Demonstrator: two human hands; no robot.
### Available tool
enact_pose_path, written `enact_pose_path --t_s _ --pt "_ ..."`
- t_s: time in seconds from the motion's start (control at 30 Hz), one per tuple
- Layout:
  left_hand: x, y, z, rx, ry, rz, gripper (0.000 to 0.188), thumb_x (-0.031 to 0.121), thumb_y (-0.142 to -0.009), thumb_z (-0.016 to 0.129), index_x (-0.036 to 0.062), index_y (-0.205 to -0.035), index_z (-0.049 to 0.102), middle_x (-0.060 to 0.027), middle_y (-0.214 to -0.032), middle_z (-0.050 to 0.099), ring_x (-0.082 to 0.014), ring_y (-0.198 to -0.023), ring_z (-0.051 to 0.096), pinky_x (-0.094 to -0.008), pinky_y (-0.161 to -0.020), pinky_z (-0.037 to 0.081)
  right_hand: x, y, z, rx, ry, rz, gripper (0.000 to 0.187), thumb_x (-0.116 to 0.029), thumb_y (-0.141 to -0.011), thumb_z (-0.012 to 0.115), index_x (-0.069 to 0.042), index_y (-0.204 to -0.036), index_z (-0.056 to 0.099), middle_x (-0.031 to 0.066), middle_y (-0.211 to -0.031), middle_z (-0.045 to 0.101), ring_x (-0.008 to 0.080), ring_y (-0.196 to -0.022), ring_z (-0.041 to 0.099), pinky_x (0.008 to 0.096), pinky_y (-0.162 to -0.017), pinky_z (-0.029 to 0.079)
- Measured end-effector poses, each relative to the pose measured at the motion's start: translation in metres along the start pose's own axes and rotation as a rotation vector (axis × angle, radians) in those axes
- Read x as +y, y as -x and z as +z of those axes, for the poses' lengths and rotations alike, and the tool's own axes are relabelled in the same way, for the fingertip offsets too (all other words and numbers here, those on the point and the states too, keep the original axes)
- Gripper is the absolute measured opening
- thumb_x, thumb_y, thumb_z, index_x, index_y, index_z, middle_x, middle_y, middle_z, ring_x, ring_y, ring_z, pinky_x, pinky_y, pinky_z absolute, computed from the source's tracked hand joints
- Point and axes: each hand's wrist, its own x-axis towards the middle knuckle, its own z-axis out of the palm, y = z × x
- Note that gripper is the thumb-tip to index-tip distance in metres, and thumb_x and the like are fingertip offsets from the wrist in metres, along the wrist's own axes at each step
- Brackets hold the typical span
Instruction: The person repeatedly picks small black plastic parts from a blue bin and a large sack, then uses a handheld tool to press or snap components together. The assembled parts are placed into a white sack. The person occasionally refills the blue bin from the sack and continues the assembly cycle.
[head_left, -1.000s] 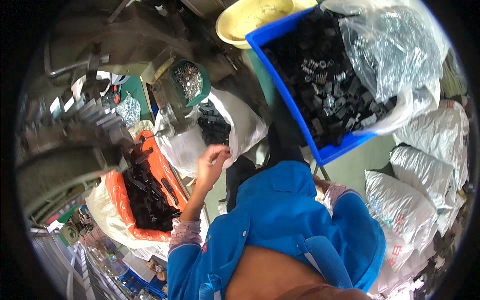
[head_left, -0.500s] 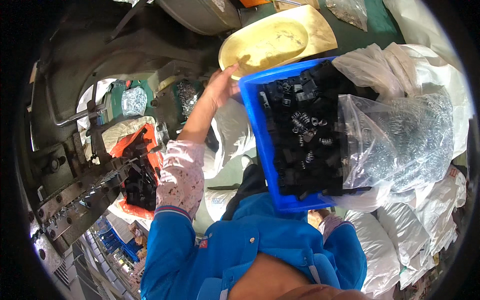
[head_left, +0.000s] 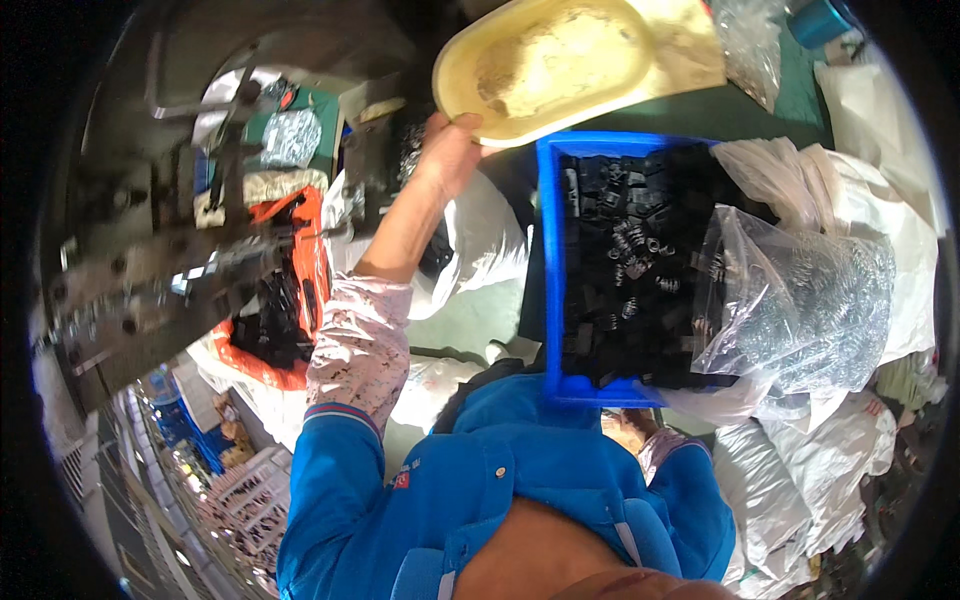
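My left hand (head_left: 450, 155) reaches forward, its fingers closed on the near left end of a pale yellow tray (head_left: 640, 75). The tray's oval hollow holds only some brownish residue. Below and to the right of it sits a blue bin (head_left: 549, 270), filled with black plastic parts (head_left: 620, 190). Several small coil springs (head_left: 632, 245) lie on top of those parts. A clear plastic bag (head_left: 810, 300) full of springs rests over the bin's right side. My right hand (head_left: 628, 430) is low by the bin's near edge, mostly hidden beneath it, so its fingers do not show.
Dark machinery (head_left: 150, 260) fills the left side. An orange-lined sack (head_left: 312, 270) of black parts stands beside it. White sacks (head_left: 790, 470) are piled at the lower right. A clear bag of small parts (head_left: 750, 50) lies beyond the tray, near a blue-green cylinder (head_left: 817, 22).
My left hand has come away from the blue bin's corner and now grips the tray's end. The view has shifted, and the bin appears farther right and straighter.
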Motion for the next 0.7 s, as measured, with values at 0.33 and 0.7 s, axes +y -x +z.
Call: enact_pose_path --t_s 0.33,0.7 --pt "-0.024 0.229 -0.102 0.104 -0.047 0.080 0.033 0.003 -0.089 0.048 -0.0006 -0.121 0.049 -0.0094 -0.097 0.065 -0.0165 -0.078 0.065 -0.0277 -0.061 0.054 -0.070 -0.002 -0.015 -0.108 0.438 -0.162 0.026 -0.024 -0.093 0.050 -0.002 -0.101 0.060 0.0125 -0.085 0.060 0.0207 -0.077 0.060 0.0307 -0.065 0.049" --pt "-0.241 0.488 -0.265 0.921 -0.327 0.096 0.060 0.010 -0.078 0.053 0.0047 -0.136 0.040 -0.0247 -0.119 0.057 -0.0372 -0.106 0.057 -0.0406 -0.092 0.045 -0.205 0.030 0.054 -0.166 1.042 -0.233 0.028 -0.026 -0.093 0.050 -0.001 -0.101 0.059 0.0129 -0.087 0.060 0.0210 -0.078 0.059 0.0307 -0.066 0.048"
